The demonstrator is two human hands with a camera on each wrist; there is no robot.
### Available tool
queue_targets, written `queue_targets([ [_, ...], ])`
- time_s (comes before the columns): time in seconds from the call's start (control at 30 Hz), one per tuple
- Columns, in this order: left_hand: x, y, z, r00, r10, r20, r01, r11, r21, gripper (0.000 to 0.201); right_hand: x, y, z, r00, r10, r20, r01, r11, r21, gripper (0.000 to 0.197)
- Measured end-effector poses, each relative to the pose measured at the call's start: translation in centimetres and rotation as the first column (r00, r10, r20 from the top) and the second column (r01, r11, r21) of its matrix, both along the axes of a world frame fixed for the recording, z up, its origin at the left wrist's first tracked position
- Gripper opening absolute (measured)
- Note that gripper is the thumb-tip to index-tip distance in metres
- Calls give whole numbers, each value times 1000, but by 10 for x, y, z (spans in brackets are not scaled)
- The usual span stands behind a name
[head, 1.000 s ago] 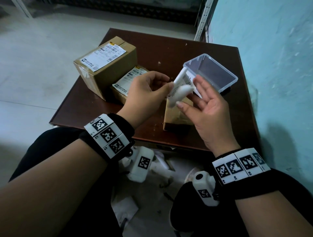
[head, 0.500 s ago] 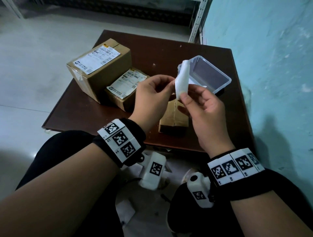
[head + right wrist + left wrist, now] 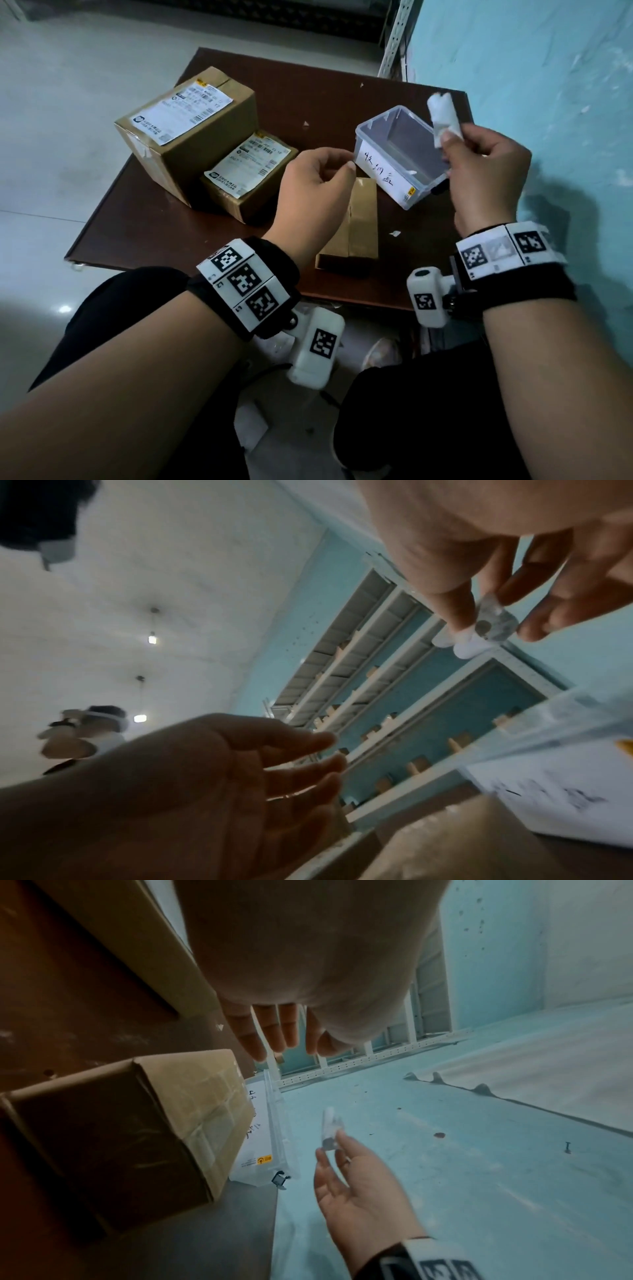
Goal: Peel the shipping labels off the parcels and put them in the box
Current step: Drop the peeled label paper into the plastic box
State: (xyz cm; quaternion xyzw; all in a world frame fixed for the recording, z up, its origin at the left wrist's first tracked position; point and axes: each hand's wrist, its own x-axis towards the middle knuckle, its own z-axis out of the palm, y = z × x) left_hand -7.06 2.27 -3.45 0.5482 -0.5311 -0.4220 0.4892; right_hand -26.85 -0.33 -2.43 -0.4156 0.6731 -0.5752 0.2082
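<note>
Overhead, one rolled label [image 3: 444, 116] in the right hand [image 3: 486, 174] grip, left hand [image 3: 313, 192] empty, three parcels [image 3: 191, 126], one box [image 3: 394, 161].

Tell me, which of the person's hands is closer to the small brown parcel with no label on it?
Left. The left hand hovers directly over the bare parcel, empty. The right hand is off to the parcel's right, beyond the clear plastic box, its fingers pinching the rolled-up label.

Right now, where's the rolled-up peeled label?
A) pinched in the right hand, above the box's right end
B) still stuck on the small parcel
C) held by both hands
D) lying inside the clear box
A: the rolled label is pinched in the right hand, raised over the right end of the clear box, while the left hand holds nothing.
</note>
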Motion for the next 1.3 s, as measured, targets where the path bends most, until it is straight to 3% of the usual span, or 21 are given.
queue_targets([
  [0.13, 2, 0, -3, 999, -22, 28, 22, 1000, 22, 12, -13, -19, -20, 992, -42, -118, 53, 994, 96, 25],
  [0.23, 3, -2, -1, 997, -36, 66, 35, 999, 15, 12, -16, -27, -30, 965, 6, -261, 42, 983, 178, 20],
  [0.33, 5, -2, -1, 997, -38, 72, 36, 999, 20, 11, -10, -27, -34, 896, 94, -435, 34, 960, 277, 29],
  [0.47, 5, -2, -3, 996, -53, 71, 52, 998, 19, 11, -6, -32, -43, 739, 229, -633, 58, 915, 398, 53],
  [0.6, 5, 1, -3, 993, -83, 80, 84, 996, 2, 12, -7, -33, -41, 716, 265, -645, 51, 903, 427, 43],
  [0.9, 5, 4, -2, 987, -115, 115, 114, 993, 16, 10, -6, -25, -34, 776, 293, -559, -28, 901, 433, 48],
  [1.1, 8, 5, -4, 969, -158, 190, 155, 987, 34, 10, -4, -25, -37, 732, 321, -602, -11, 888, 460, 55],
  [1.23, 9, 5, -6, 947, -211, 241, 205, 977, 54, 11, 1, -23, -35, 649, 424, -631, -19, 839, 544, 66],
  [1.3, 9, 5, -7, 938, -226, 263, 221, 974, 51, 11, 2, -22, -33, 689, 412, -596, -51, 848, 527, 61],
])
